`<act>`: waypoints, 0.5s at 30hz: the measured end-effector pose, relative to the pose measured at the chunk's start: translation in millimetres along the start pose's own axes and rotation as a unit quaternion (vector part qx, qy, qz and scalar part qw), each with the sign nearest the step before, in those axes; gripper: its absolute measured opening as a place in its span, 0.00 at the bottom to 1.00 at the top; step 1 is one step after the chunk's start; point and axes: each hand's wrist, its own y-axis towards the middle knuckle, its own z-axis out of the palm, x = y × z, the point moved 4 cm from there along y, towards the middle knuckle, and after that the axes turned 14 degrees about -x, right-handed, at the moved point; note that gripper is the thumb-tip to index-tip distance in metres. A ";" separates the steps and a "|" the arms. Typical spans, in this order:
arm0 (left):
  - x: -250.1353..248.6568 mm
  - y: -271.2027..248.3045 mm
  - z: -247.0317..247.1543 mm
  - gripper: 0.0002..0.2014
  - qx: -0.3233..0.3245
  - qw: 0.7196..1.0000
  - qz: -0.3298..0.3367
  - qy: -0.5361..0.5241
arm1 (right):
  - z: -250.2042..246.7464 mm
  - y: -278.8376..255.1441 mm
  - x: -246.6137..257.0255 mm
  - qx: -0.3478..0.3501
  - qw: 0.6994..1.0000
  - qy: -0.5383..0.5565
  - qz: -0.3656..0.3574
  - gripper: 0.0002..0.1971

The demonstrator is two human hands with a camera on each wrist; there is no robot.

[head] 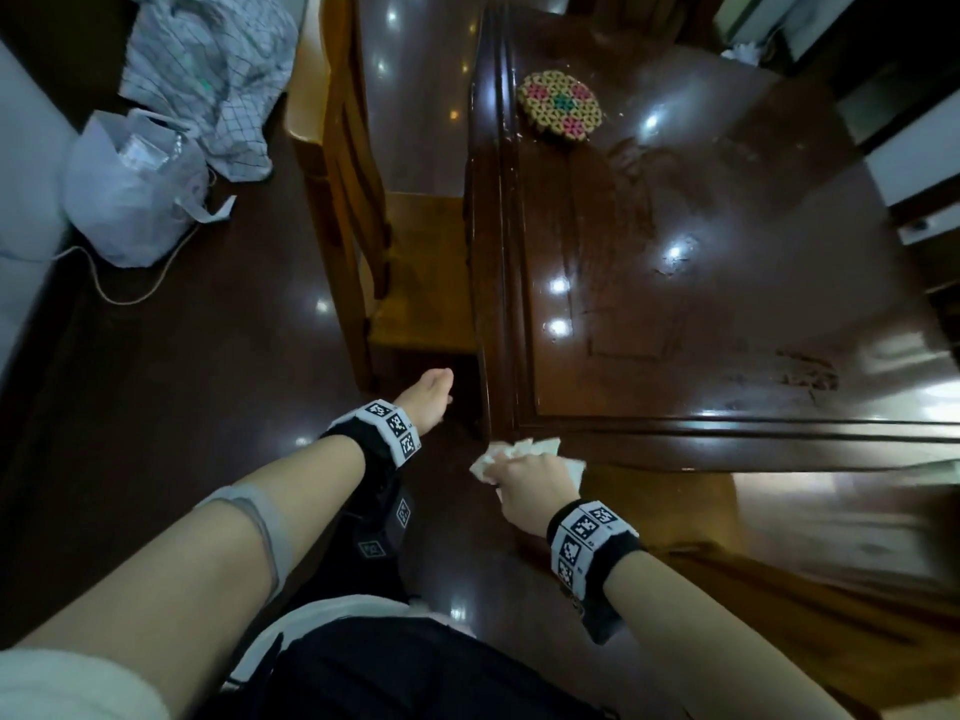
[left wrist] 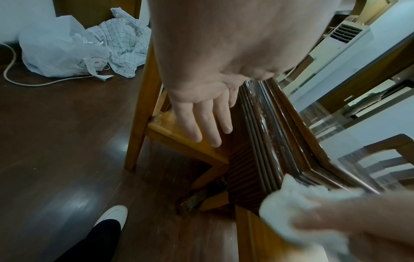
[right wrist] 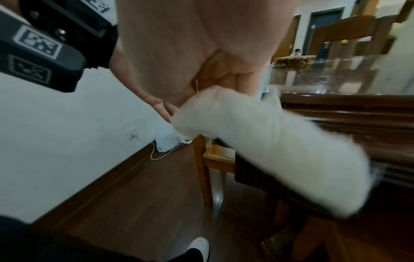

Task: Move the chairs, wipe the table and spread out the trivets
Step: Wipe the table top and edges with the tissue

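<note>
Wiping step seems in hand: right hand (head: 524, 472) fingers clench a white cloth (head: 514, 452) at the tabletop (head: 727, 283) corner, left hand (left wrist: 201, 99) fingers slack, empty, above the chair (left wrist: 179, 134) seat; next, likely wipe on or shift that chair.

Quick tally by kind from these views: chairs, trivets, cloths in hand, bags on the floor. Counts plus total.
Chairs: 2, the light wooden chair tucked at the table's left side and a darker chair at the near edge.
Trivets: 1, the beaded trivet on the table.
Cloths: 1, the white cloth in the right hand.
Bags: 1, the white plastic bag.
Total: 5
</note>
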 end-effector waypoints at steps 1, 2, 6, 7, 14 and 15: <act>1.2 -4.6 0.4 0.26 0.001 1.000 0.005 -0.004 | 5.2 -10.6 -2.5 0.034 0.999 0.025 0.021 0.20; 2.2 -9.0 0.0 0.26 0.003 1.000 0.008 -0.008 | 10.8 -21.1 -5.5 0.060 0.996 0.054 0.037 0.21; 5.7 -24.0 -2.4 0.26 0.020 0.999 0.019 -0.019 | 13.6 -48.2 -16.9 0.026 0.967 0.215 0.136 0.19; 6.0 -27.9 -3.3 0.26 0.026 0.999 0.025 -0.017 | 10.6 -51.0 -19.7 0.000 0.943 0.285 0.170 0.17; -20.2 -51.2 -0.7 0.22 0.082 0.995 0.058 -0.011 | -45.5 -46.5 -29.9 -0.129 0.672 0.681 0.260 0.15; -27.3 -54.5 -0.1 0.23 0.096 0.994 0.056 -0.020 | -51.8 -42.6 -30.8 -0.129 0.630 0.717 0.269 0.15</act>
